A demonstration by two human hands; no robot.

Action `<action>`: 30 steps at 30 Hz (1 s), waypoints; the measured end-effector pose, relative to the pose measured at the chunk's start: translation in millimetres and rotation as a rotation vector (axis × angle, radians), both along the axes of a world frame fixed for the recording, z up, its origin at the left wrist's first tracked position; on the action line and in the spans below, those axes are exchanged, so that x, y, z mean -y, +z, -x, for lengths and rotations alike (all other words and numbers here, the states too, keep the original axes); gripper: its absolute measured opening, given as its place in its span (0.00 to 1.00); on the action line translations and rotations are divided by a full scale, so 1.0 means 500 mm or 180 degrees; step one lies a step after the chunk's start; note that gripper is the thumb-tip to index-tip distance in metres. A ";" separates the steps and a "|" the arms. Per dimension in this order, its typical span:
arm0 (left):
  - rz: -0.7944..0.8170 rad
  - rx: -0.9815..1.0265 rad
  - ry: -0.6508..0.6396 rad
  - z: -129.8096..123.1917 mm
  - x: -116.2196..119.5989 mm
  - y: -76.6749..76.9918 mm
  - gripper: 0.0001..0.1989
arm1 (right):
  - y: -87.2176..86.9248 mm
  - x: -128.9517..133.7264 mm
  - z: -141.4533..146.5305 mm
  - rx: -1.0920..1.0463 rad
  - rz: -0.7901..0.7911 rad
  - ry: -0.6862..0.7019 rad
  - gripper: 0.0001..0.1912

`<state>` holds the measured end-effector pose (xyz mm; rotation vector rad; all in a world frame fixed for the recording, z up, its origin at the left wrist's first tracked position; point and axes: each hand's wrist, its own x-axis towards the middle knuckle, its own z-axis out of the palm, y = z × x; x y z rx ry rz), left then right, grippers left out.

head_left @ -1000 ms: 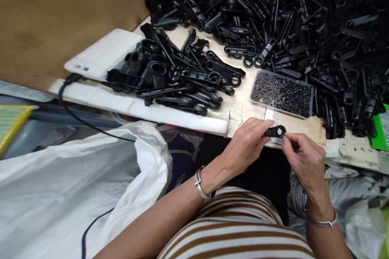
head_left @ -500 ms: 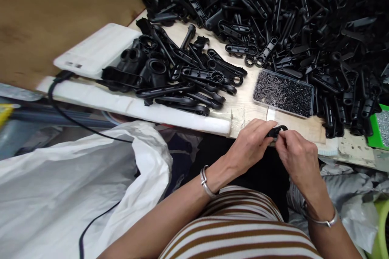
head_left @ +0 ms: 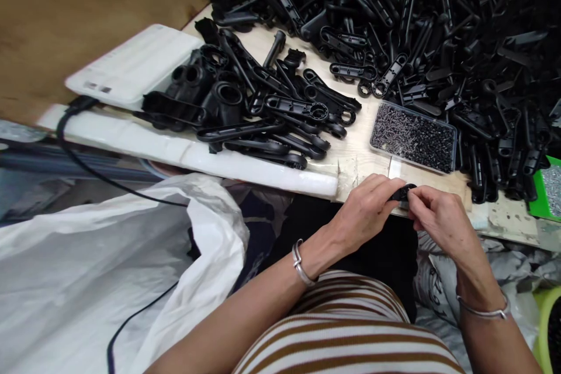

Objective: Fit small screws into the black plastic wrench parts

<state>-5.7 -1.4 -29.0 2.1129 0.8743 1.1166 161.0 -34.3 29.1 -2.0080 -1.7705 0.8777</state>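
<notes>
Near the table's front edge, my left hand (head_left: 370, 205) pinches a small black plastic part (head_left: 404, 191) with a ringed end. The rest of that part is hidden by my fingers. My right hand (head_left: 438, 216) is closed in a pinch against the ringed end. Whether a tiny piece sits between those fingertips I cannot make out. Just beyond my hands lies a shallow clear box (head_left: 412, 137), filled with small grey pieces on its left and small black pieces on its right.
Black plastic parts (head_left: 298, 108) lie in a group left of the box; a large pile (head_left: 394, 11) rises behind. A white plastic case (head_left: 131, 64) and a white foam strip (head_left: 193, 152) are at the left. A green tray (head_left: 543, 187) stands far right, a white sack (head_left: 175, 257) below left.
My right hand has turned slightly and shifted right, its fingers now at the outer edge of the ringed end. The left hand keeps its hold on the black part. The view has shifted a little.
</notes>
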 end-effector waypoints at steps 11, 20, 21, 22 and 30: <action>-0.0284 0.0135 0.0165 0.003 -0.003 0.009 0.11 | -0.020 0.023 -0.018 -0.1043 -0.0416 -0.0670 0.16; -0.1646 -0.0978 -0.0610 0.006 -0.033 0.025 0.13 | -0.068 0.030 -0.022 0.0289 -0.1765 -0.0433 0.11; -0.1431 -0.0865 -0.0527 0.007 -0.033 0.022 0.13 | -0.070 0.029 -0.023 0.0260 -0.1728 -0.0440 0.11; -0.1209 -0.0734 -0.0421 0.008 -0.033 0.019 0.13 | -0.070 0.029 -0.025 0.0210 -0.1659 -0.0461 0.11; -0.0915 -0.0936 0.0516 0.039 -0.038 0.051 0.10 | -0.057 0.024 -0.038 0.0175 -0.1508 -0.0119 0.09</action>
